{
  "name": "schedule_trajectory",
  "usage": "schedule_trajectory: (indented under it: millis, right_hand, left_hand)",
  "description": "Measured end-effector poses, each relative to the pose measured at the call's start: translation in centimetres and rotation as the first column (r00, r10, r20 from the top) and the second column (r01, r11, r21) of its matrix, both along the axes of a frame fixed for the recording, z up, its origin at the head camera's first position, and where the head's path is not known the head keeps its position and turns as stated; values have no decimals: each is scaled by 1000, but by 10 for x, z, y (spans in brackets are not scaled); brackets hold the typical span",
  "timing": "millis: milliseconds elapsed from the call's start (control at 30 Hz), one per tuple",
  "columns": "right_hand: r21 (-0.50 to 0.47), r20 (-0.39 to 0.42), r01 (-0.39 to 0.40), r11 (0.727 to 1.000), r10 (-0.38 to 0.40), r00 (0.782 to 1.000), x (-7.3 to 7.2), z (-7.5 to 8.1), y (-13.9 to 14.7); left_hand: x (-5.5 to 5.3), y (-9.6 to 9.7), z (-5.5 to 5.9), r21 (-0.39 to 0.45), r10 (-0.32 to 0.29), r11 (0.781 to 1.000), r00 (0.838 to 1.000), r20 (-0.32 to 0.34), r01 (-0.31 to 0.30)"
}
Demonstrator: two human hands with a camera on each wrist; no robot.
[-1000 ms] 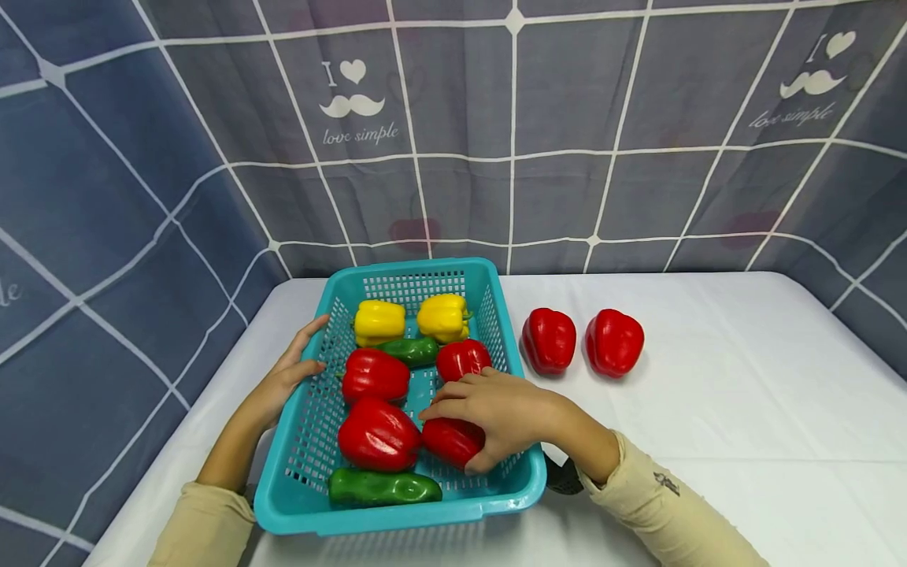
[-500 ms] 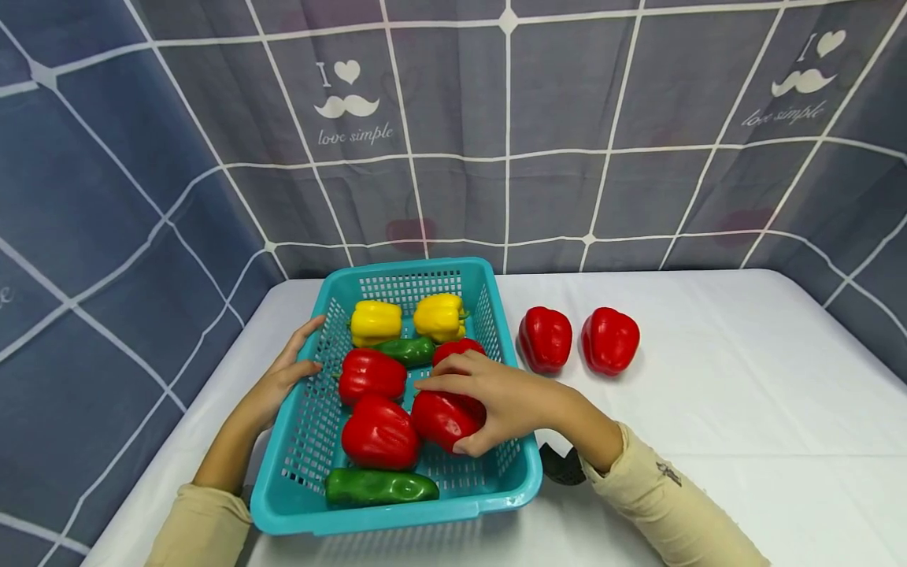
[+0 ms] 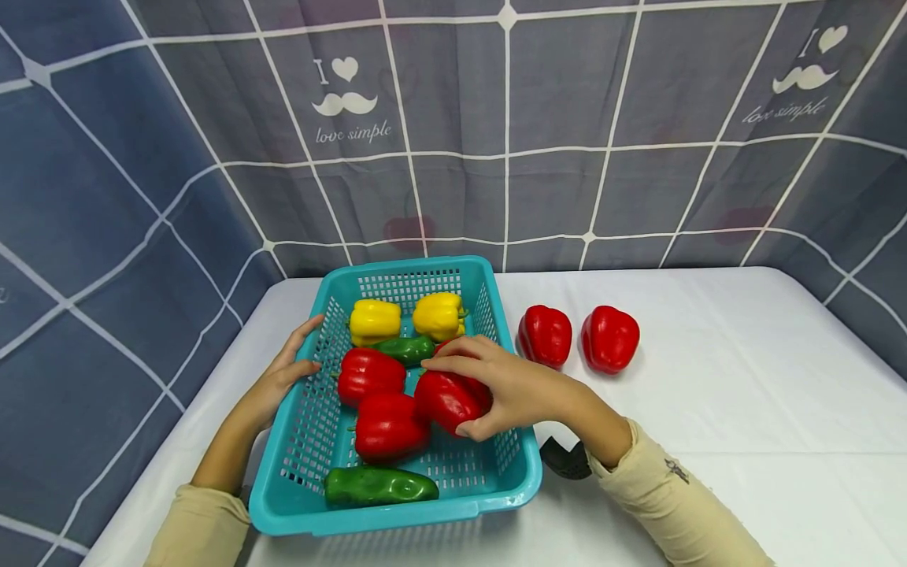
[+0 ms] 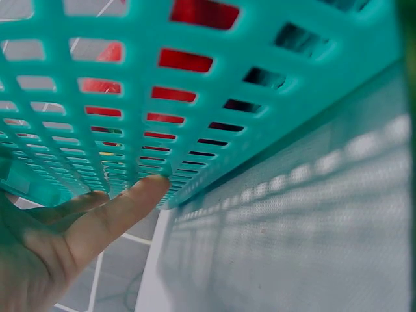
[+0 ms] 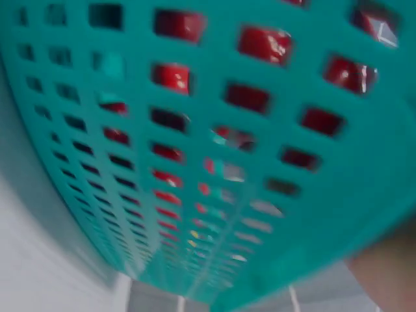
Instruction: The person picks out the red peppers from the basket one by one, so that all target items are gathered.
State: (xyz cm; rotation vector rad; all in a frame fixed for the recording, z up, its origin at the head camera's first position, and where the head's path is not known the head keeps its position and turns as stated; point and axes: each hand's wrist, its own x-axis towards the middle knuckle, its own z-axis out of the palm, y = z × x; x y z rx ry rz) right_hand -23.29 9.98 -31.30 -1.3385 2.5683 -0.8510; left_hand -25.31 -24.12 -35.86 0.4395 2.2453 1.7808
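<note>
A turquoise plastic basket [image 3: 397,516] holds red and yellow bell peppers and green peppers. In the head view my right hand [image 3: 510,386] grips a red bell pepper [image 3: 449,403], thumb at its near side and fingers over its top. Another red bell pepper behind is mostly covered by this hand. The held one overlaps a red bell pepper [image 3: 390,429] on its left; a further red bell pepper [image 3: 370,378] lies behind that. My left hand [image 3: 279,382] rests against the basket's left side; in the left wrist view its straight thumb [image 4: 127,211] touches the slotted outer wall.
Two red bell peppers, one near [image 3: 545,336] and one farther right [image 3: 610,339], sit on the white tablecloth [image 3: 744,378]. Two yellow bell peppers [image 3: 375,323] and a green pepper [image 3: 405,350] lie at the basket's back, a long green pepper [image 3: 380,487] at its front.
My right hand has raised the red bell pepper and shifted it toward the back of the basket. The red bell pepper beside it has rolled slightly to the right. My left hand has stayed put.
</note>
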Motion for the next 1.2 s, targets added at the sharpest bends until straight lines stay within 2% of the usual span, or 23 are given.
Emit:
schedule_trajectory:
  millis: [133,233,367,567,733,833,1000,1100,1200]
  right_hand:
    - [-57,-94,67,996,-72,993,-1,10,10]
    - [-103,-186,120,987,-138,973,-2,17,21]
    - [-131,-218,207,969,-232,948,-3,24,33]
    - [-83,-191,325,942,-335,923,-2,28,42]
    - [-49,-144,362,931,-366,920,-3,29,45]
    - [-36,-97,364,931,-366,926,-5,29,46]
    - [-53,-19,315,948,-317,948,-11,23,50]
    - [-66,-3,290,955,-291,957,-14,20,53]
    - [-78,-5,291,953,-293,956,-15,18,55]
  left_hand:
    - [0,0,0,3,-6,1000,1000,0,6]
    - [0,-1,0,2,-8,1000,1000,-4,8]
    - [0,-1,1,-2,-7,1000,1000,-1,7]
    - [0,-1,0,-3,-7,1000,1000,-1,7]
    - [0,-1,-1,-8,-6,1000,1000,-9,6]
    - [0,-1,-1,-13,0,1000,1000,-8,0]
    - [0,0,0,-18,7,1000,1000,-5,-7]
    - [0,0,0,-21,5,1000,1000,-7,-6]
    - [0,0,0,-25,5,1000,1000,-9,-5]
